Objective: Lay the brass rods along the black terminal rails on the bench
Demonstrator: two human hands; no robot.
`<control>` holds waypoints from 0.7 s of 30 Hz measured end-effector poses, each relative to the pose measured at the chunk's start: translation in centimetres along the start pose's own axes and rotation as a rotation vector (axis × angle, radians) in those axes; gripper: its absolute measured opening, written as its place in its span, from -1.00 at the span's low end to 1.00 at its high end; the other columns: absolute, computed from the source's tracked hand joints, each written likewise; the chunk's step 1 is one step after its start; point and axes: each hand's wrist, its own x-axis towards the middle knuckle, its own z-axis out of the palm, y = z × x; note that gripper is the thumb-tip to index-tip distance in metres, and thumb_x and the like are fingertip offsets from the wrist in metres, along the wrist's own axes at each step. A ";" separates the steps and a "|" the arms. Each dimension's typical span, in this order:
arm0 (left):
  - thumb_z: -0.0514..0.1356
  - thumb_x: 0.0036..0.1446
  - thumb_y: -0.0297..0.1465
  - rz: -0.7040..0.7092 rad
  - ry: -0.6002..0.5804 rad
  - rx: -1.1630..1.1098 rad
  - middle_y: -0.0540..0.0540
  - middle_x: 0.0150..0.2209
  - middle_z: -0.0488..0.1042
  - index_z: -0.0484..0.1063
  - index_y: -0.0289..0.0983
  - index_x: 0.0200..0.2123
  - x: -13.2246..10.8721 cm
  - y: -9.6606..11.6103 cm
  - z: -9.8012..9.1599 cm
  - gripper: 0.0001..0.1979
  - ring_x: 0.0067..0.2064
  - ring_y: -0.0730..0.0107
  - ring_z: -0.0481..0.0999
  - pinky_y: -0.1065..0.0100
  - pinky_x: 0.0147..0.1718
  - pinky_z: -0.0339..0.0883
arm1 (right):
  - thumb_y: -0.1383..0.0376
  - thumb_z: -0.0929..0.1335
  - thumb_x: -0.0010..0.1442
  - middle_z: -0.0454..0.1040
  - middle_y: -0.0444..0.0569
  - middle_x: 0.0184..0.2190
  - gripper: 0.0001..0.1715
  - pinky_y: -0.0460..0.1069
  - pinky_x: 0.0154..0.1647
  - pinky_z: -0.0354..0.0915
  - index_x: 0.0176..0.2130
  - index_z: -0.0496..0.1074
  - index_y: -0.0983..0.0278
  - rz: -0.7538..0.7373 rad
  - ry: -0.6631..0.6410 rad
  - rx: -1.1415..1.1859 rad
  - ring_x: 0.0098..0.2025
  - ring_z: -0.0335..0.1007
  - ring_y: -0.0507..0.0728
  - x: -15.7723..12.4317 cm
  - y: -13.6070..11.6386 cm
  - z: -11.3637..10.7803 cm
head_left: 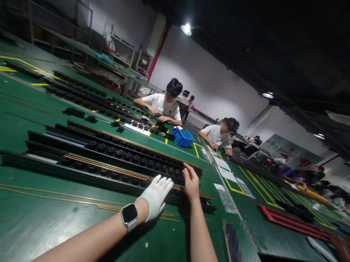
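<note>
My left hand (156, 196), in a white glove with a smartwatch (129, 214) at the wrist, lies with fingers stretched out over the near edge of a long black channel rail (107, 185). Thin brass rods (103, 164) run lengthwise along the top of that rail, close to my left fingertips. My bare right hand (191, 182) is over the right part of the rails, its fingers loosely extended and nothing visible in them. Behind lies a second black rail (59, 142) with a row of round black wheels (128, 156). Whether either hand touches the rods is unclear.
More brass rods (80, 196) lie on the green table (55, 226) before the rails. Beyond stand a blue bin (184, 137) and rows of black parts (85, 103). A phone (235, 247) and a red slatted part (293, 222) are at right. Co-workers sit across the table.
</note>
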 end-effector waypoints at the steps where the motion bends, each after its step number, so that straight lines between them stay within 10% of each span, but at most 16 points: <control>1: 0.10 0.28 -0.17 0.004 -0.005 -0.007 -0.40 0.49 0.06 0.05 -0.38 0.47 0.0 0.0 -0.1 -0.22 0.46 -0.23 0.11 -0.25 0.42 -0.23 | 0.00 0.39 0.34 0.54 -0.05 -0.26 -0.50 0.03 -0.13 0.36 0.12 0.57 0.21 0.041 0.001 0.040 -0.24 0.42 0.11 0.2 0.3 0.7; 9: 0.12 0.26 -0.16 0.008 -0.045 -0.034 -0.40 0.50 0.02 0.01 -0.39 0.48 0.0 -0.3 -0.1 -0.17 0.46 -0.30 0.09 -0.24 0.42 -0.24 | -0.09 0.44 0.23 0.18 -0.29 -0.62 -0.45 -0.11 -0.62 -0.06 0.02 0.57 0.24 0.216 0.149 0.267 -0.60 -0.01 -0.02 0.1 2.8 1.4; 21: 0.16 0.24 -0.16 0.025 -0.026 -0.057 -0.40 0.51 0.00 -0.03 -0.35 0.50 -0.1 -0.4 0.2 -0.14 0.47 -0.27 0.07 -0.25 0.42 -0.26 | 0.02 0.48 0.16 -0.11 -0.46 -0.68 -0.61 -0.18 -0.70 -0.27 -0.16 0.42 0.20 0.290 0.261 0.610 -0.70 -0.33 -0.11 0.5 2.9 -1.9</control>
